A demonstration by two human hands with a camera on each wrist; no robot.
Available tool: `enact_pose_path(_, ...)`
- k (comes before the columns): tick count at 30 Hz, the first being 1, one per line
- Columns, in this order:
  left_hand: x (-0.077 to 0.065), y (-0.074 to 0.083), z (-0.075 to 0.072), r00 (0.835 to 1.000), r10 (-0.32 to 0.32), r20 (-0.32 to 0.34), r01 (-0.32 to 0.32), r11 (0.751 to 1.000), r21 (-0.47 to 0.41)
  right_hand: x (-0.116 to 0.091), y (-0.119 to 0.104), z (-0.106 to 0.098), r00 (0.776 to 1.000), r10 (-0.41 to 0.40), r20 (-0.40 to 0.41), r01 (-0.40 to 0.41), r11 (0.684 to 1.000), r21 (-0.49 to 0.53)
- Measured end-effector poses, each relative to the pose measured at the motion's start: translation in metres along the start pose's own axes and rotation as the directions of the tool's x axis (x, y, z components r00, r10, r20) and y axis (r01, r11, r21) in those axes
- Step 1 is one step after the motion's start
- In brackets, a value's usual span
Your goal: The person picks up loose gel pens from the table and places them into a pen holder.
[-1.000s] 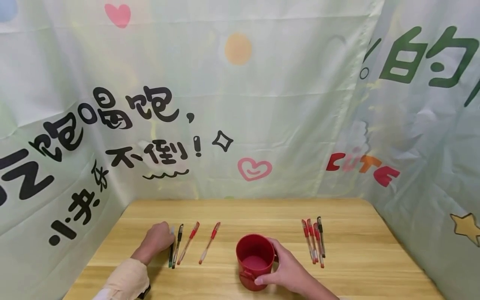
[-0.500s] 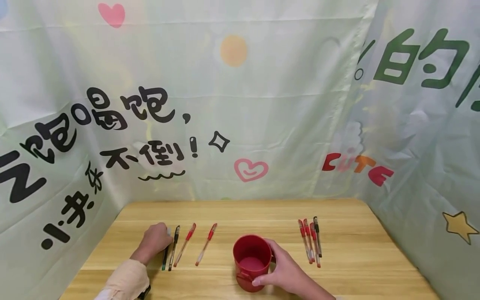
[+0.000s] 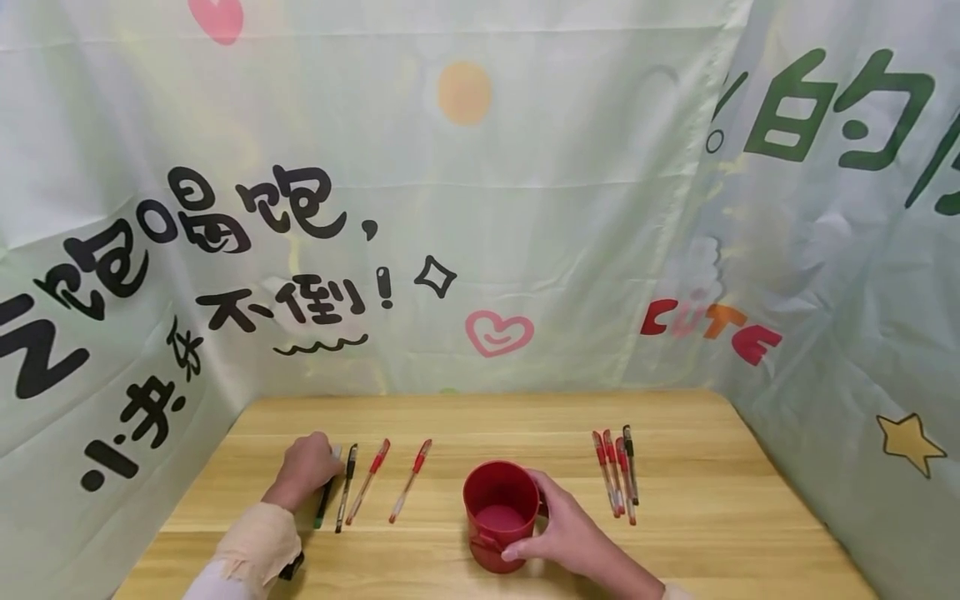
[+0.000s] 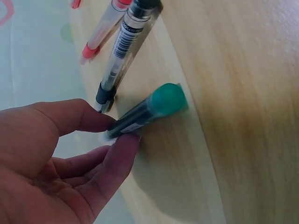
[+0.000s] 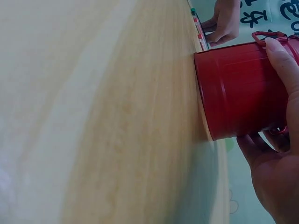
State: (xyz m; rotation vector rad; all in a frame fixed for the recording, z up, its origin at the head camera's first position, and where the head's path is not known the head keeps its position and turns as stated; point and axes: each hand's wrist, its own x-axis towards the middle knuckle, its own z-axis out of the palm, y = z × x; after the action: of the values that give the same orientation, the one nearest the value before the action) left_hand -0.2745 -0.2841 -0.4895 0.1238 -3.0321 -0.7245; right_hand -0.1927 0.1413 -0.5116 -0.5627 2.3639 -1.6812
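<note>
My left hand (image 3: pixel 307 468) pinches a dark marker (image 3: pixel 325 502) with a green end between thumb and finger at the table's left. In the left wrist view, the marker (image 4: pixel 145 113) slants with its green end toward the camera, and my left hand (image 4: pixel 70 158) covers its other end. A black pen (image 3: pixel 347 487) lies just to its right, followed by two red-capped pens (image 3: pixel 367 483). With thumb and fingers, my right hand (image 3: pixel 570 533) grips an upright red cup (image 3: pixel 491 537). Small wire handles show on the cup (image 5: pixel 243 88) in the right wrist view.
Toward the right of the wooden table (image 3: pixel 480 425) lie several red-capped pens (image 3: pixel 611 475) and a black pen (image 3: pixel 632 467), close together. A printed cloth (image 3: pixel 570 208) hangs behind and along both sides.
The marker in my left hand has turned slightly, its green end swinging left away from the black pen. My right hand stays on the cup. The head view has shifted a little.
</note>
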Motion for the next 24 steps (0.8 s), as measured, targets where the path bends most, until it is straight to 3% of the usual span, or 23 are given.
enact_pose_path(12,-0.002,0.001,0.001,0.999,0.035,-0.020,-0.035,0.999,0.000,0.000,0.002,-0.002,1.000,-0.010,0.004,0.010,1.000,-0.007)
enact_pose_path(24,0.003,0.010,-0.005,0.999,0.036,-0.032,-0.038,0.996,-0.082,0.003,0.000,-0.002,1.000,-0.008,-0.002,0.008,0.999,-0.031)
